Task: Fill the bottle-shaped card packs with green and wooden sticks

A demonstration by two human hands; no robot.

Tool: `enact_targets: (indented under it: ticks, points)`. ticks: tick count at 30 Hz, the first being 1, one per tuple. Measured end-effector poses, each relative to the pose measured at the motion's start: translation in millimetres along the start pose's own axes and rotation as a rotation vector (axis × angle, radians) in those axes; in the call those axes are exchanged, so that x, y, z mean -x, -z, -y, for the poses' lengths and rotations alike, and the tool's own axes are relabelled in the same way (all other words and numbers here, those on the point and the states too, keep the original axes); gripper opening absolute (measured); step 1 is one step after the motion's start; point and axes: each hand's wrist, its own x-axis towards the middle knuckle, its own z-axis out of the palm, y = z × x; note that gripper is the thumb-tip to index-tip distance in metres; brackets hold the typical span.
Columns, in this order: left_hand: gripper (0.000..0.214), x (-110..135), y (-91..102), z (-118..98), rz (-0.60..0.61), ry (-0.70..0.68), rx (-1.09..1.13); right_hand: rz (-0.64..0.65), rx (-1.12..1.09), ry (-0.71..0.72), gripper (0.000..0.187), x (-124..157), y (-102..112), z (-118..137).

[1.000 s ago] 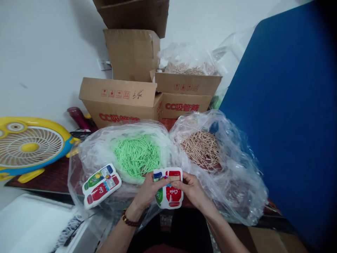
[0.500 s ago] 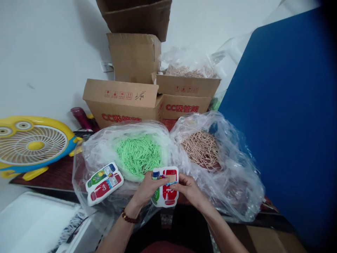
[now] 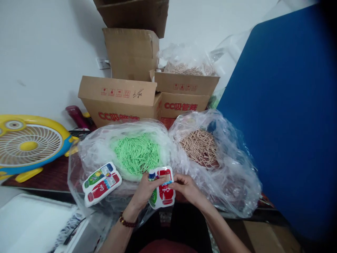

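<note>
My left hand (image 3: 144, 191), with a beaded bracelet on its wrist, grips a white bottle-shaped candy pack (image 3: 167, 200) printed "Cola" in red, with a green bottle beside it. Its thumb lies across the front, beside a row of thin brown candy sticks in the pack's window. At the pack's right edge, my right hand (image 3: 188, 188) is closed, thumb and forefinger pinching close to those sticks; whether a loose stick is between them is hidden. Green candy sticks (image 3: 138, 153) lie heaped in clear plastic just beyond, and brown candy sticks (image 3: 198, 146) are heaped to their right.
A second candy pack (image 3: 102, 184) lies on the plastic at left. A yellow and blue fan (image 3: 28, 146) stands far left. Cardboard boxes (image 3: 118, 102) with red print line the back, one holding a bag of brown sticks (image 3: 188, 69). A blue panel (image 3: 279, 116) blocks the right.
Both hands and the pack stay together in nearly the same place. The whole view has shifted slightly, and the right fingers remain at the pack's right edge.
</note>
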Motion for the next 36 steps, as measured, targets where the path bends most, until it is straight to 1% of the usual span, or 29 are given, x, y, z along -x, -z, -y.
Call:
enact_targets:
  ticks: [2, 3, 4, 5, 6, 7, 9, 11, 12, 14, 17, 19, 21, 23, 24, 26, 27, 28, 29, 30, 32, 33, 36]
  points:
    - [0.025, -1.3, 1.8, 3.3, -0.057, 0.014, 0.005, -0.049, 0.167, 0.054, 0.018, -4.3, 20.5, -0.4]
    - [0.027, -1.7, 2.9, 4.7, -0.072, 0.027, 0.007, -0.095, 0.290, 0.078, 0.017, -7.4, 36.5, 0.2]
    - [0.029, -1.9, 3.8, 5.8, -0.079, 0.036, 0.009, -0.178, 0.417, 0.108, 0.017, -11.0, 55.6, 1.5]
    - [0.031, -2.0, 4.5, 6.6, -0.075, 0.041, 0.013, -0.276, 0.589, 0.085, 0.019, -14.9, 77.1, 3.2]
    - [0.031, -2.0, 4.8, 7.2, -0.064, 0.046, 0.016, -0.388, 0.771, 0.027, 0.020, -19.0, 99.7, 5.1]
    - [0.031, -2.2, 4.5, 7.8, -0.048, 0.053, 0.018, -0.449, 0.844, -0.011, 0.021, -23.0, 121.7, 6.9]
    - [0.029, -2.8, 2.3, 8.9, -0.010, 0.074, 0.016, -0.508, 0.941, -0.065, 0.019, -30.9, 159.0, 9.0]
    - [0.027, -4.0, -1.2, 10.2, 0.009, 0.100, 0.008, -0.514, 1.019, -0.118, 0.017, -38.1, 181.8, 7.3]
    - [0.028, -4.6, -3.0, 10.8, 0.016, 0.108, 0.005, -0.511, 1.050, -0.142, 0.016, -41.3, 187.5, 5.1]
    - [0.028, -5.3, -5.5, 10.6, 0.017, 0.105, 0.003, -0.506, 1.091, -0.180, 0.014, -46.5, 190.8, -0.7]
    - [0.031, -3.8, -6.1, 6.4, 0.003, 0.058, 0.023, -0.507, 1.111, -0.202, 0.013, -49.4, 188.8, -7.1]
    - [0.031, -1.6, -4.9, 2.0, -0.001, 0.041, 0.035, -0.511, 1.101, -0.184, 0.013, -47.9, 189.2, -6.7]
    - [0.029, 0.7, -3.5, -1.5, 0.012, 0.056, 0.037, -0.525, 1.072, -0.150, 0.013, -44.3, 188.8, -1.3]
    - [0.028, 2.1, -2.8, -2.6, 0.033, 0.072, 0.040, -0.544, 1.034, -0.119, 0.015, -39.0, 181.2, 9.5]
    - [0.028, 2.5, -3.0, -2.3, 0.045, 0.071, 0.034, -0.552, 0.987, -0.094, 0.021, -35.7, 172.8, 16.8]
    - [0.028, 2.7, -4.2, -0.6, 0.071, 0.056, -0.006, -0.527, 0.845, -0.025, 0.037, -28.2, 145.9, 34.1]
    - [0.027, 2.8, -5.2, 0.4, 0.082, 0.049, -0.039, -0.485, 0.590, 0.077, 0.043, -24.5, 128.6, 43.4]
    - [0.027, 3.1, -6.3, 1.2, 0.092, 0.047, -0.077, -0.390, 0.371, 0.154, 0.044, -21.0, 110.0, 52.5]
    - [0.027, 3.7, -7.2, 1.6, 0.105, 0.049, -0.112, -0.299, 0.222, 0.201, 0.042, -18.1, 91.5, 60.9]
    - [0.026, 4.6, -8.0, 1.5, 0.121, 0.055, -0.143, -0.258, 0.119, 0.241, 0.039, -15.9, 74.2, 68.0]
    - [0.026, 7.4, -8.9, 0.1, 0.150, 0.053, -0.185, -0.219, 0.026, 0.291, 0.030, -13.7, 46.1, 77.1]
    - [0.025, 9.1, -8.9, -1.1, 0.162, 0.043, -0.198, -0.219, 0.003, 0.314, 0.027, -13.5, 36.2, 79.0]
    - [0.023, 13.7, -8.0, -4.1, 0.195, 0.011, -0.221, -0.245, -0.039, 0.345, 0.024, -15.7, 20.5, 76.6]
